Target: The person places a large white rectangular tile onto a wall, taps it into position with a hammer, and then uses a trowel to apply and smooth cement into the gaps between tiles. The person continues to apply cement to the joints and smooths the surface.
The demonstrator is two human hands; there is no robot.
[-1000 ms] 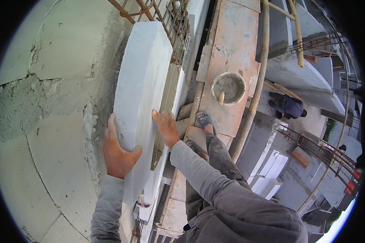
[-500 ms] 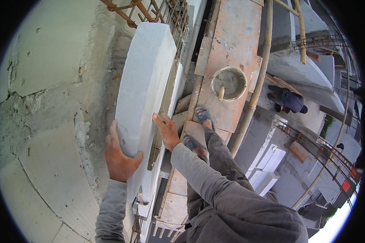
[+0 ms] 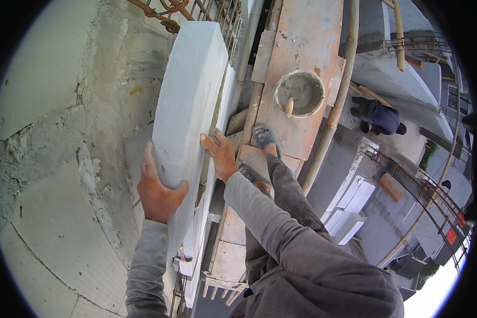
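A long pale lightweight concrete block (image 3: 188, 100) lies lengthwise along the top of a narrow wall at my left. My left hand (image 3: 160, 192) grips it near its close end, with fingers along the left side and the thumb across the upper face. At the right side, my right hand (image 3: 221, 158) has its fingers pressed against the block's lower edge. The undersides of both hands are hidden. A white ledge (image 3: 229, 98) shows beneath the block on the right.
A mortar-filled bucket (image 3: 306, 91) with a wooden handle (image 3: 289, 107) sticking out stands on scaffold planks (image 3: 307, 34). A bamboo pole (image 3: 331, 124) edges the planks. Rusty rebar (image 3: 167, 10) juts beyond the block. Another person (image 3: 380, 117) is lower down at right.
The block and both hands have shifted right relative to the rough wall. Less of the ledge strip shows under the block's right side. My view has moved slightly; both hands keep their hold.
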